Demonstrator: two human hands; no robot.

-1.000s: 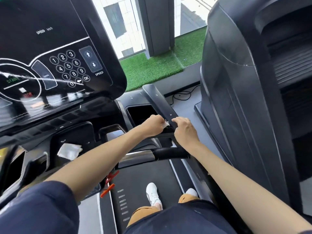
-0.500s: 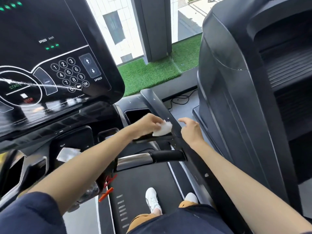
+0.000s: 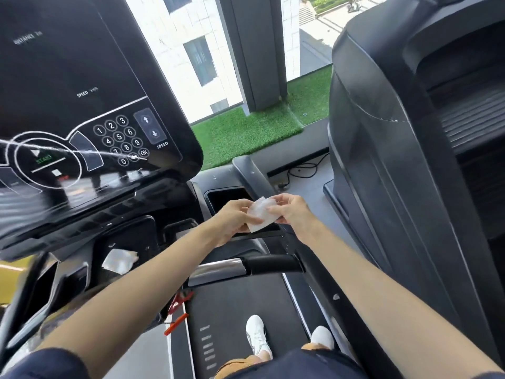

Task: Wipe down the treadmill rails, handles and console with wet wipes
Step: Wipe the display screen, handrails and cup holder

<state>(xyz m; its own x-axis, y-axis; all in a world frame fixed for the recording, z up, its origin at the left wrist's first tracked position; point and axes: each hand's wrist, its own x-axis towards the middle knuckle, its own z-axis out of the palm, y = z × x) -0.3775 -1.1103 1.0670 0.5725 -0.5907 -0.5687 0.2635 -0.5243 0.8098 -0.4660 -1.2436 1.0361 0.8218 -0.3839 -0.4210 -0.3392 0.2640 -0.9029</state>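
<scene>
A white wet wipe (image 3: 260, 216) is held between both hands just above the treadmill's right rail (image 3: 252, 176). My left hand (image 3: 235, 218) pinches its left edge with thumb and fingers. My right hand (image 3: 291, 212) pinches its right edge. The black console (image 3: 90, 110) with a number keypad fills the upper left. Below the hands, a black and silver handle (image 3: 246, 265) juts out from the right rail. A second crumpled wipe (image 3: 120, 260) lies in the console tray at the left.
A tall dark machine (image 3: 396, 160) stands close on the right. The treadmill belt (image 3: 240, 302) runs below, with white shoes (image 3: 257, 336) on it. A red safety clip (image 3: 177, 322) hangs at the belt's left. A window and green turf lie ahead.
The wipe has come up off the right rail. My right hand, open beside it half a second ago, now pinches its right edge, and the wipe is spread between both hands.
</scene>
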